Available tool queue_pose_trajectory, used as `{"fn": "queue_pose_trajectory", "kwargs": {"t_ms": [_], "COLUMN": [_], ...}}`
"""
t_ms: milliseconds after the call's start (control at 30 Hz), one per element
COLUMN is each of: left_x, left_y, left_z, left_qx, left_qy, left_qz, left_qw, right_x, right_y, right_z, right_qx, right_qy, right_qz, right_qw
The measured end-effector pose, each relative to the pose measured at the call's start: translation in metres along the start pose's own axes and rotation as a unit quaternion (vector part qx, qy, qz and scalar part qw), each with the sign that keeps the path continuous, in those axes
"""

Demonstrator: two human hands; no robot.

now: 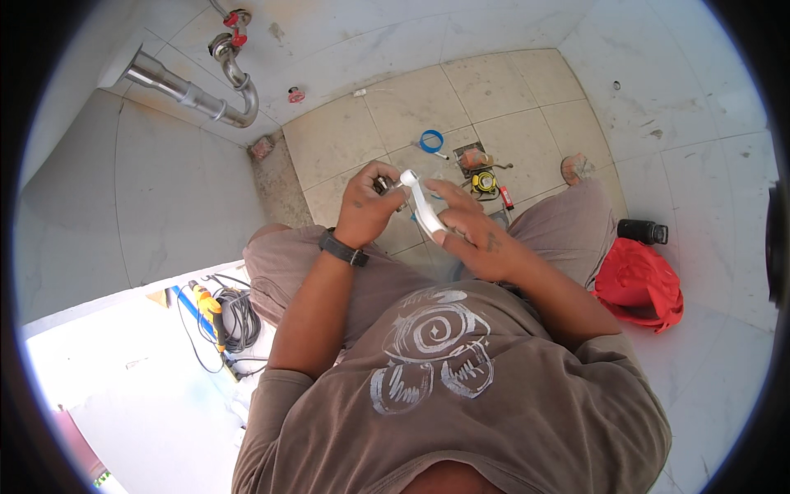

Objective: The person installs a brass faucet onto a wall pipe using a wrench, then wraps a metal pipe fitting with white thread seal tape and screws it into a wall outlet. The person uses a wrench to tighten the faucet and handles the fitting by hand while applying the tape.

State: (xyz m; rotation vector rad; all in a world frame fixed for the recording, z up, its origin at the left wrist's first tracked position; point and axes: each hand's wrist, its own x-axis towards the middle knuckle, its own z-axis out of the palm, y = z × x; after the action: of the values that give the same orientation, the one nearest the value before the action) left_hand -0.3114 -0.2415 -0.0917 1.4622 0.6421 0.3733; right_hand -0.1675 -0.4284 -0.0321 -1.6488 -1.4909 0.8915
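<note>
In front of my torso, my right hand (pixel 477 239) grips a white curved piece (pixel 427 216) with a rounded end, which looks like a hand sprayer. Thumb and fingers hold its lower part, and the index finger reaches forward beside it. My left hand (pixel 366 206), with a dark watch on its wrist, is closed at the rounded end. A small shiny metal fitting (pixel 382 185) shows between its fingers, partly hidden by them. Both hands are close together above the tiled floor, between my knees.
On the floor (pixel 411 107) lie a blue ring-shaped coil (pixel 430 142), a yellow tape measure (pixel 484 183) and a small red item (pixel 506 198). A metal drain pipe (pixel 189 95) juts from the left. A red bag (pixel 634 284), black bottle (pixel 642 231) and corded yellow power tool (pixel 208 309) flank me.
</note>
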Motion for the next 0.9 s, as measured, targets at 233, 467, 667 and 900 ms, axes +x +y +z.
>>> {"fn": "queue_pose_trajectory", "kwargs": {"t_ms": [233,467,667,900], "left_x": [-0.007,-0.012,-0.007,-0.002], "left_y": [0.009,0.009,0.003,0.008], "left_z": [0.013,0.013,0.006,0.0], "left_qx": [0.042,0.085,0.065,-0.011], "left_qy": [-0.063,-0.128,-0.101,-0.043], "left_qz": [0.048,0.009,0.041,0.012], "left_qw": [0.996,0.988,0.992,0.999], "right_x": [0.027,0.062,0.031,0.013], "right_y": [0.003,0.064,0.072,0.05], "right_z": [-0.005,0.01,0.02,0.006], "right_qx": [0.195,0.218,0.119,0.132], "right_qy": [0.016,0.135,0.084,-0.019], "right_qz": [-0.027,0.086,0.09,0.243], "right_qw": [0.98,0.963,0.985,0.961]}}
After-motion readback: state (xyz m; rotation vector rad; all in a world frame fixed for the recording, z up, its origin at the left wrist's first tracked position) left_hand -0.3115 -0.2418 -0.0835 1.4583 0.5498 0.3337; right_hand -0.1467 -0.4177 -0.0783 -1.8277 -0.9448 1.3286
